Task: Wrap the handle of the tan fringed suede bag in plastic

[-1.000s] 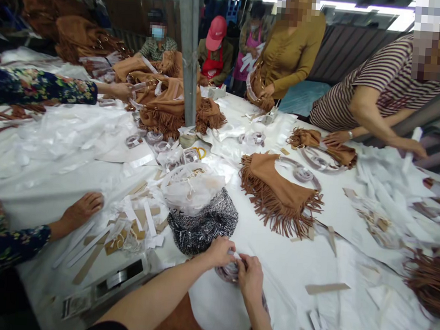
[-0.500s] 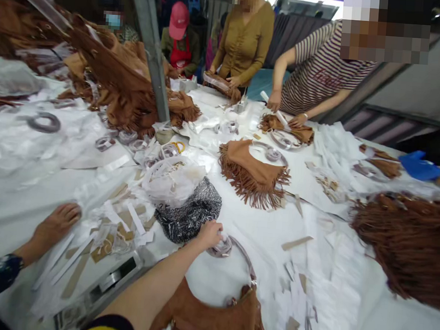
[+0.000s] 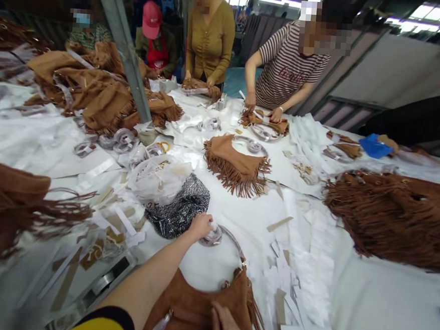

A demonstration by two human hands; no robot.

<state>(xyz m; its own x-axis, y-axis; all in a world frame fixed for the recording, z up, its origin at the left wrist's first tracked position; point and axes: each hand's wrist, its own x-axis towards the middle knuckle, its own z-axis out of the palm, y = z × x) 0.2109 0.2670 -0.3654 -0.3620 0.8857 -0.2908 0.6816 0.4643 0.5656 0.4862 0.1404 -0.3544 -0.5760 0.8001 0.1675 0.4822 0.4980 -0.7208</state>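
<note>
My left hand (image 3: 200, 226) reaches forward, its fingers closed on a coiled strap (image 3: 212, 236) wrapped in clear film. That strap joins the handle of a brown suede fringed handbag (image 3: 199, 299), which lies in front of me. At the bottom edge, my right hand (image 3: 227, 326) touches the handbag's front, its fingers bent together on the suede; part of it is cut off by the frame. A black-and-white woven pouch (image 3: 183, 207) lies just beyond my left hand, with a clear plastic bag (image 3: 159, 178) partly over it.
A blurred brown fringed piece (image 3: 10, 195) is at the left. Paper strips (image 3: 289, 300), another fringed bag (image 3: 237, 161) and a dark brown fringed pile (image 3: 393, 212) lie on the white table. A metal post (image 3: 122, 47) stands ahead. Co-workers handle bags across the table.
The view has turned right. My right hand has come into view on the handbag. At the left, a co-worker's floral-sleeved hand is gone from sight and a brown fringed piece has appeared.
</note>
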